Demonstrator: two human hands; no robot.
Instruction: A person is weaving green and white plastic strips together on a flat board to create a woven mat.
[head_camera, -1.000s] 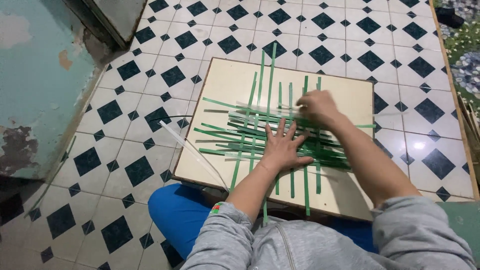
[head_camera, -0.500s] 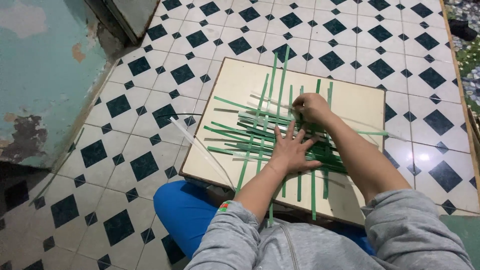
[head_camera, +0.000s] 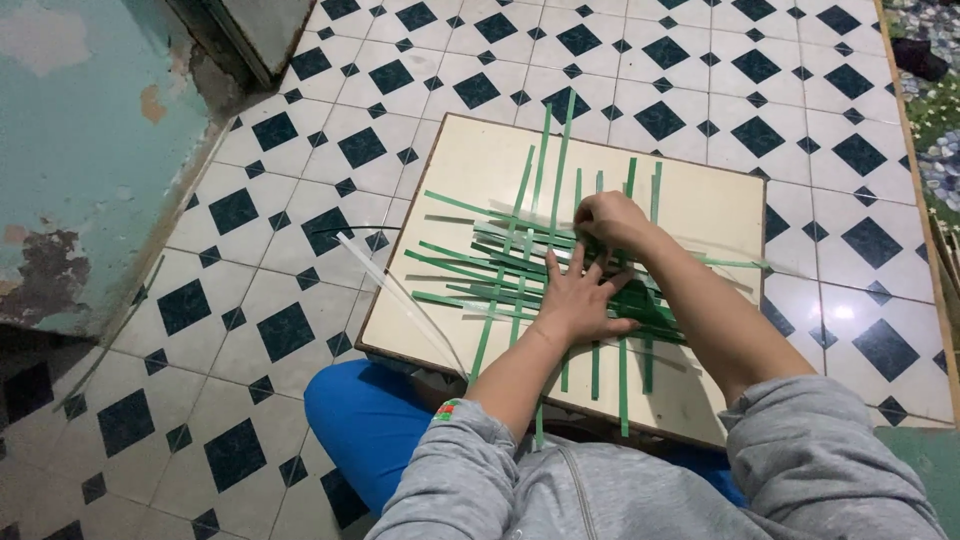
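Left hand (head_camera: 578, 295) is pressing flat, fingers apart, on green strips (head_camera: 500, 262); right hand (head_camera: 608, 218) is pinching a crosswise strip just beyond it.

Since a second ago my right hand (head_camera: 608, 218) has moved a little to the left and toward the far part of the green strips (head_camera: 520, 262). Before, it was lying more open on the right side of the weave; now its fingers are bent and pinching at the strips near the upper middle. My left hand (head_camera: 578, 296) pressed flat on the weave in the earlier pictures with fingers wide; now the fingers point more toward the right hand and almost touch it. My head has also shifted slightly, so the board (head_camera: 470, 160) appears a little lower and more to the right.
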